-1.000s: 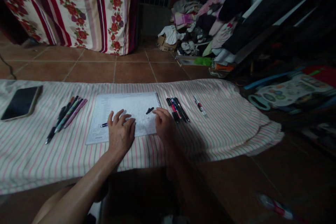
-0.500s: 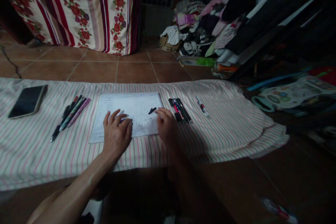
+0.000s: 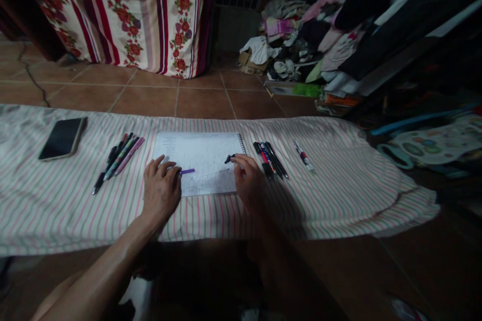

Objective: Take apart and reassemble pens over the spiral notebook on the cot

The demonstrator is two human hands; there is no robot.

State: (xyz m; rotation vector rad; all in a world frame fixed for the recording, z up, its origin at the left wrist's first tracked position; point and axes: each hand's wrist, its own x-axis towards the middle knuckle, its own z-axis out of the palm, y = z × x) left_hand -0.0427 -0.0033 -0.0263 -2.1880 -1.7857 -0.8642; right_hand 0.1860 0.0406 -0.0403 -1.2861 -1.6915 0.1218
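An open spiral notebook [image 3: 203, 148] lies before me on a striped cloth. Over its left part rests my left hand [image 3: 161, 183], thumb and fingertips on the end of a purple pen piece [image 3: 187, 171] that points right. My right hand [image 3: 249, 175] is over the right edge, its fingertips closed on a small black piece [image 3: 229, 158], perhaps a pen cap or clip. Between the hands a thin pale rod [image 3: 214, 173] with a dark tip lies on the page; its kind is unclear. The lower left corner of the notebook is hidden by my left hand.
Several pens [image 3: 122, 158] lie left of the notebook, a phone [image 3: 63, 138] beyond them. More pens [image 3: 271, 160] sit to the right, with a single white-and-dark pen [image 3: 303, 156] farther out. The striped cloth [image 3: 339, 185] ends above a tiled floor; clothes [image 3: 297, 35] are heaped behind.
My left hand has moved left across the notebook, and more of the purple piece shows. The right fingertips now meet the black piece. The whole view has shifted, so everything sits farther right.
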